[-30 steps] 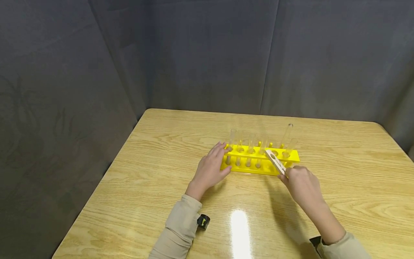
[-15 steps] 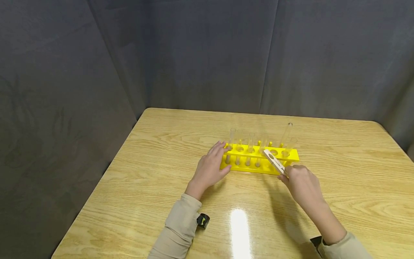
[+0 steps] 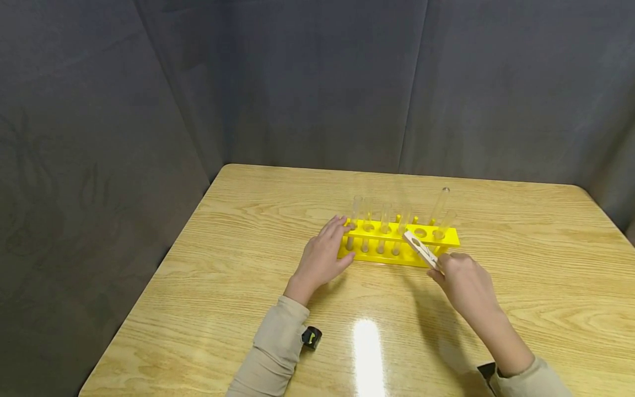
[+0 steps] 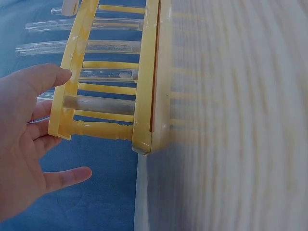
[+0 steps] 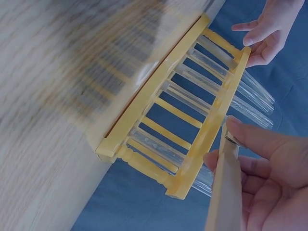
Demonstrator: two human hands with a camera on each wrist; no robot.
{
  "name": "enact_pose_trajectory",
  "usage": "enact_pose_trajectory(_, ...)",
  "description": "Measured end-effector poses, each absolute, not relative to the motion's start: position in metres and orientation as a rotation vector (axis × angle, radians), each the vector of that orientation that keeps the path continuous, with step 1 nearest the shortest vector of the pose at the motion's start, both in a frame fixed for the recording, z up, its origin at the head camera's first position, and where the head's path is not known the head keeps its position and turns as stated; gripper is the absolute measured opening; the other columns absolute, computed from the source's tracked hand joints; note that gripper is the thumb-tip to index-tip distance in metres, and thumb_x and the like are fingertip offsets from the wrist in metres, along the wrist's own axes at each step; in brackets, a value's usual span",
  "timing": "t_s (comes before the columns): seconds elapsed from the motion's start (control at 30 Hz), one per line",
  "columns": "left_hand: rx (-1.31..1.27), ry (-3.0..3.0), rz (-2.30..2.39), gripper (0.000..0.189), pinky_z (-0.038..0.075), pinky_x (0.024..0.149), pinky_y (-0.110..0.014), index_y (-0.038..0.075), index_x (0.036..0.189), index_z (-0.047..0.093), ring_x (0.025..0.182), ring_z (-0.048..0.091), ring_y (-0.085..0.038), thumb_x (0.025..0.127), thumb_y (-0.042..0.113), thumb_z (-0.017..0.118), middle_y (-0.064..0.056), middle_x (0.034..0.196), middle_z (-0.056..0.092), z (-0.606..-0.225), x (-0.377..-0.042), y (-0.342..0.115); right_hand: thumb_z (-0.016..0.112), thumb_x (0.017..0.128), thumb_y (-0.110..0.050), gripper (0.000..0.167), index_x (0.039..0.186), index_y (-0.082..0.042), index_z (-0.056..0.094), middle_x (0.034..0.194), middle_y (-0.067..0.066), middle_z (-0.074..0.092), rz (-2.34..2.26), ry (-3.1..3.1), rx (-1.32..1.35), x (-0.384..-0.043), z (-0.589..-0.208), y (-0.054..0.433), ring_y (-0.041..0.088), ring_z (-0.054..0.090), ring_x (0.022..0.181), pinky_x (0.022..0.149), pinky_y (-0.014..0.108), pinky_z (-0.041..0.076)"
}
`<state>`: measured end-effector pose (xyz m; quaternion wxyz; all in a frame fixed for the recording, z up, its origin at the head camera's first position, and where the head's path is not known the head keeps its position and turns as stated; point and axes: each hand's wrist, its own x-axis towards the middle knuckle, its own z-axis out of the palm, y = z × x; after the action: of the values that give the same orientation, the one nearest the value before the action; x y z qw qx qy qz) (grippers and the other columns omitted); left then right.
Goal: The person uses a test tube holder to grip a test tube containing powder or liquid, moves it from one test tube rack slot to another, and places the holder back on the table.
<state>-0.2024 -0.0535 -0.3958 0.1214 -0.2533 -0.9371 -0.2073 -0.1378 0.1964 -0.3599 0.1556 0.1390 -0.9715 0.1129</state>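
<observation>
A yellow test tube rack (image 3: 403,236) stands on the table with several clear glass tubes upright in it. My left hand (image 3: 321,256) grips the left end of its upper shelf, thumb in front and fingers behind in the left wrist view. My right hand (image 3: 465,281) pinches a wooden test tube holder (image 3: 420,251) by its near end, at the rack's right front. The holder's tip is at the fourth tube from the left (image 3: 404,218); whether it clasps the glass I cannot tell. Right of that tube is a bare hole, then another tube (image 3: 446,223).
One tube (image 3: 440,204) stands upside down on a peg behind the rack's right end, near the upright tube. Short yellow pegs (image 3: 415,219) rise along the back. The wooden table (image 3: 248,220) ends at dark cloth (image 3: 317,88) behind and on the left.
The wooden holder's tip has shifted slightly left to the fourth tube, uncovering more of the bare hole. My left hand stays on the rack.
</observation>
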Motion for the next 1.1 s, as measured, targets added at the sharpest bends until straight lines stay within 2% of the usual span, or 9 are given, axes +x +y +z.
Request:
enact_pose_trajectory(0.2,-0.737,-2.738,-0.604,0.049,0.038,0.094,-0.037,0.008,0.126,0.048,0.132,0.020,-0.016,0.083,0.028,0.061,-0.006,0.139,0.034,-0.3962,-0.2022,-0.0538,0.074,0.071,-0.011,0.025,0.061,-0.003,0.053,0.052,0.002,0.040,0.318,-2.791,0.413,-0.1363,-0.3593,0.1975,0.014,0.033,0.043,0.035,0.025,0.028)
enact_pose_trajectory(1.1,-0.752,-2.733,-0.609,0.050,0.039,0.093,-0.036,0.008,0.126,0.047,0.132,0.019,-0.016,0.083,0.029,0.061,-0.007,0.139,0.034,-0.3978,-0.2029,-0.0529,0.076,0.067,-0.010,0.019,0.067,-0.001,0.059,0.054,0.001,0.047,0.333,-2.825,0.420,-0.1326,-0.3598,0.2009,0.013,0.035,0.044,0.035,0.024,0.030)
